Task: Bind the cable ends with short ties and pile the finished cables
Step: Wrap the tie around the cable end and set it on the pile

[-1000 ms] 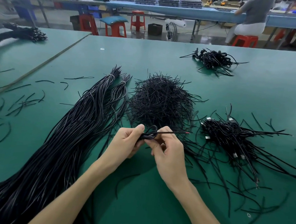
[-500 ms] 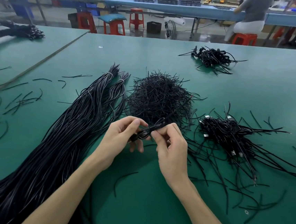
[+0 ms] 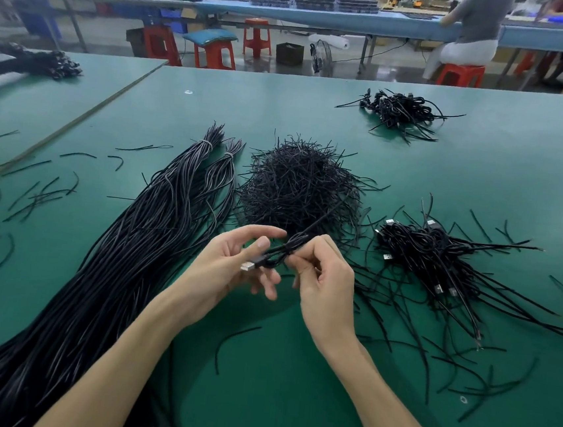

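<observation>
On the green bench (image 3: 316, 120), the long cable bundle (image 3: 125, 250) along the left side, the heap of short ties (image 3: 296, 187) at the middle and the finished pile (image 3: 434, 252) toward the right edge lie as before. Above the near edge, the left grip (image 3: 230, 267) has spread its fingers, its thumb still pinching the folded cable (image 3: 277, 256). The right grip (image 3: 325, 279), fingers curled, pinches the cable's other end. The tie tail (image 3: 320, 222), earlier pointing right, now slants toward the heap. A silver plug (image 3: 246, 266) now shows at the left palm.

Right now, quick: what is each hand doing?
Left hand: pinches the folded cable.
Right hand: pinches the same cable, fingers curled.
</observation>
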Tool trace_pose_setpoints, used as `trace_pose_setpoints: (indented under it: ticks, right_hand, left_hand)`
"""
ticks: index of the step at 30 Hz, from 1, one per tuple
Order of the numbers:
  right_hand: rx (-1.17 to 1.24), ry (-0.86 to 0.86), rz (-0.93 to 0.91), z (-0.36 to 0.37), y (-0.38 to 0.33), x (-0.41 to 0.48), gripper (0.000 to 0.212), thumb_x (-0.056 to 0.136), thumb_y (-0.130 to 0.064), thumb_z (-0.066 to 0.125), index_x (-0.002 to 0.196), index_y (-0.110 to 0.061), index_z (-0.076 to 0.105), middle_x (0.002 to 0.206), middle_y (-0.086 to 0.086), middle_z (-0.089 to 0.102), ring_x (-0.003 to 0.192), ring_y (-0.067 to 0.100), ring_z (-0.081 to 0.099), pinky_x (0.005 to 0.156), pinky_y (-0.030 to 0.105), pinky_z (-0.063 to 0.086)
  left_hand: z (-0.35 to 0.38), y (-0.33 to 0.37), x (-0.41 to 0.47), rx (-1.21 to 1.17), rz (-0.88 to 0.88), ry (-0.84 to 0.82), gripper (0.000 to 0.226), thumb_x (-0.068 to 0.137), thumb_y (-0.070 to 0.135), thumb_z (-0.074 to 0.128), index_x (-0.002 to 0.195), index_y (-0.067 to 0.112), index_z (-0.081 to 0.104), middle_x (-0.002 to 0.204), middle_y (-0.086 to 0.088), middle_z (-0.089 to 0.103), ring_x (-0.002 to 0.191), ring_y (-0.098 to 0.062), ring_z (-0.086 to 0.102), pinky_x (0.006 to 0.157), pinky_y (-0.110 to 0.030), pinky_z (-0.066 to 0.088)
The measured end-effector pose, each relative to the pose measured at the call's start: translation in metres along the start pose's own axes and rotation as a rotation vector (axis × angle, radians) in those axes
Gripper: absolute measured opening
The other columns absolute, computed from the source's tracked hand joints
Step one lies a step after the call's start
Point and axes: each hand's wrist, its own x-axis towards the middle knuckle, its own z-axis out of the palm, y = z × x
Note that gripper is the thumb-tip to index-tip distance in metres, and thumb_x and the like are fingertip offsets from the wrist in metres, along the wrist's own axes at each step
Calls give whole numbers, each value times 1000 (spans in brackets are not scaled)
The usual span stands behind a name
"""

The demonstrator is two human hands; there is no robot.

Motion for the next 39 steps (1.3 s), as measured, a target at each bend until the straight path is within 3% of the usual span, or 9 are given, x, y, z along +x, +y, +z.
trace_pose_setpoints:
  ticks: [7,14,21,24,27,30,33,37,39]
  right_hand:
    - [-19,-5,-33,0,-2,0,31,89,14,60,71,-9,51,77,-2,51,66,12,51,63,15,39]
    - [-27,-5,-51,1,-3,0,31,86,22,56,72,-4,51,78,2,51,65,8,52,64,8,42]
    - [-33,-7,-54,0,-3,0,36,86,20,58,74,-13,50,80,-3,50,64,8,50,62,14,40]
    - [-23,-13,-48,1,-5,-1,38,84,24,54,78,-13,55,84,-5,51,68,7,55,64,11,44]
    - [1,-20,-33,1,-6,-1,41,85,26,49,87,-13,62,89,-5,55,80,6,66,69,8,49]
    - [-35,-8,-30,2,-2,-1,32,84,28,48,80,-2,57,88,1,55,86,9,69,67,9,49]
    - [-57,8,-46,2,-1,0,29,84,28,50,77,0,55,86,3,54,83,10,69,66,9,49]
    - [-57,12,-53,2,-2,0,32,84,27,50,76,-3,54,84,3,53,77,5,67,65,7,48]
    - [-66,20,-62,2,-2,0,34,84,27,52,75,-5,54,82,2,52,70,2,62,66,7,47]
  left_hand:
    - [1,-1,-1,-35,29,-218,57,106,13,46,157,35,37,88,-11,68,74,-23,63,65,-28,48]
    - [-2,-2,0,39,27,-190,46,108,15,49,151,31,46,87,-12,69,70,-23,64,60,-26,48]
    - [-2,-10,3,159,35,77,29,97,35,70,112,11,69,69,1,53,52,-12,41,47,-19,32]
    - [0,-10,4,213,91,203,40,83,44,78,78,10,56,59,4,42,49,-11,31,45,-20,28]
    - [3,-9,5,303,140,270,61,85,50,79,68,4,43,52,1,39,47,-12,30,46,-21,26]
    - [4,-9,5,444,205,312,70,89,53,73,62,0,37,52,-1,34,50,-13,29,49,-25,25]
    - [3,-11,4,589,320,370,59,92,46,72,57,4,48,65,-4,45,62,-14,40,60,-26,34]
    - [2,-9,5,693,335,392,45,90,43,70,57,13,60,107,8,66,104,-13,54,96,-20,36]
    - [1,-9,5,589,324,332,50,93,42,73,57,12,56,88,4,71,87,-11,62,85,-26,45]
